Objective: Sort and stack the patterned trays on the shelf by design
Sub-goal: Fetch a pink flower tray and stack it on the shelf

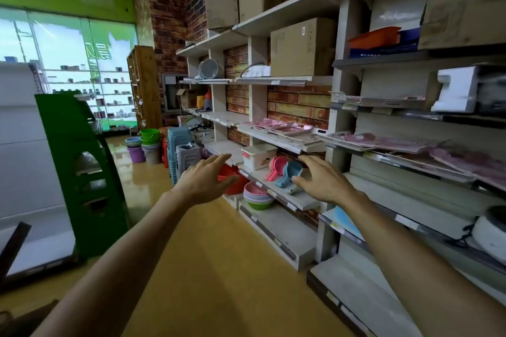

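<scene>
Both arms are reaching forward from the bottom of the frame into the shop aisle. The left hand (208, 178) is hanging in mid-frame with its fingers spread and holding nothing, in front of a red basin (232, 176). The right hand (321, 179) is likewise spread and empty, hovering right of centre in front of the pink and blue scoops (284, 172) lying on a white shelf (298, 201). The pink patterned trays (282, 128) are lying loosely overlapped on the shelf above the hands, at centre right, and more patterned trays (394, 143) are spreading along the same level toward the right edge. A white lidded box (258, 156) is sitting just left of the scoops. Cardboard cartons (301, 48) are filling the upper shelves.
</scene>
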Tool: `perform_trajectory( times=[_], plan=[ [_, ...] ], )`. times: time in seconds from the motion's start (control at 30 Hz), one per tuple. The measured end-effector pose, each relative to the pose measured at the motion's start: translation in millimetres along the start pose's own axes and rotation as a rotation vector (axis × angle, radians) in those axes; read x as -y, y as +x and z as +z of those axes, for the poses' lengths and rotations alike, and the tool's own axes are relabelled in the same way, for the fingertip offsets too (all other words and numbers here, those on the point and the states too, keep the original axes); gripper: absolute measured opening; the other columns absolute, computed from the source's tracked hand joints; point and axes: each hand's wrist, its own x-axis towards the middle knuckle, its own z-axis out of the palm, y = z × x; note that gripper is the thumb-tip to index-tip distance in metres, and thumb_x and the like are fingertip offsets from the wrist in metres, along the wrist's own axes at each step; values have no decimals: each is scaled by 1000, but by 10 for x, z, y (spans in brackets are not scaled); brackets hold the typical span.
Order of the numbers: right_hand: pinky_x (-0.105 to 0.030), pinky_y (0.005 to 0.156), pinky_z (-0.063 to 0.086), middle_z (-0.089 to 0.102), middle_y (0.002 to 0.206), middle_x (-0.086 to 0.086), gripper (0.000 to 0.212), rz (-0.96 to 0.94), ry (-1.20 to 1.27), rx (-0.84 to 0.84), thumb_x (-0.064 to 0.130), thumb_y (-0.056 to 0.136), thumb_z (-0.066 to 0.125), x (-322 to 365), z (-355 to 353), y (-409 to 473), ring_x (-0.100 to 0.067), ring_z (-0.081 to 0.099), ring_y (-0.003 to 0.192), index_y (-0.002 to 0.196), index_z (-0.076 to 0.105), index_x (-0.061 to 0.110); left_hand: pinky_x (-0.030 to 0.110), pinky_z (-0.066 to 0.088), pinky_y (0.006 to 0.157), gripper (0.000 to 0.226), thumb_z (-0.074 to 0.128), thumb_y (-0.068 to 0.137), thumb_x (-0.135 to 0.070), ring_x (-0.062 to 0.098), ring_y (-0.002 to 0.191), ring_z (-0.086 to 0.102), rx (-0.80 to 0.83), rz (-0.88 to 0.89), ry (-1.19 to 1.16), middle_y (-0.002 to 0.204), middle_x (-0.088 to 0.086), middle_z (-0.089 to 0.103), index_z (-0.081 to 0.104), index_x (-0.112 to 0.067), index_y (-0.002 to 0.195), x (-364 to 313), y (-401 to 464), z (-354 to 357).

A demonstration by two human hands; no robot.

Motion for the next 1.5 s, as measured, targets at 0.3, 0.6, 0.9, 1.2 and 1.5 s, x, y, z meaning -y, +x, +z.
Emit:
perform_trajectory(
  times=[0.3,0.6,0.9,1.2,1.5],
  plan=[
    [-38,101,40,43,145,0,58,12,11,25,50,91,53,-164,324,611,-23,45,129,140,40,23,48,46,99,70,46,90,-62,24,131,46,-22,-38,-28,151,2,40,24,-31,149,317,509,315],
    [-41,105,40,38,149,0,68,53,88,39,49,86,61,-170,882,1895,-21,41,132,144,36,23,45,50,96,69,46,89,-62,22,129,49,-17,-3,-69,152,1,37,22,-36,148,1173,1725,649],
    [-41,114,31,31,156,-1,67,77,68,-3,48,91,53,-173,1376,3354,-21,31,142,148,30,21,52,51,97,70,42,87,-65,26,129,49,12,54,-172,148,5,41,25,-34,146,2021,3088,969],
    [-42,113,31,30,156,1,65,91,72,-12,47,92,52,-473,2218,4876,-21,30,142,149,30,23,48,51,98,65,46,90,-58,24,128,50,14,78,-176,148,3,43,27,-32,147,2820,4346,1712],
    [-40,104,39,37,151,1,61,60,89,-29,41,92,53,-779,2959,6804,-21,39,135,146,33,22,46,53,95,64,46,90,-58,23,126,52,38,65,-155,148,4,42,26,-34,146,3638,6131,2223]
  ],
)
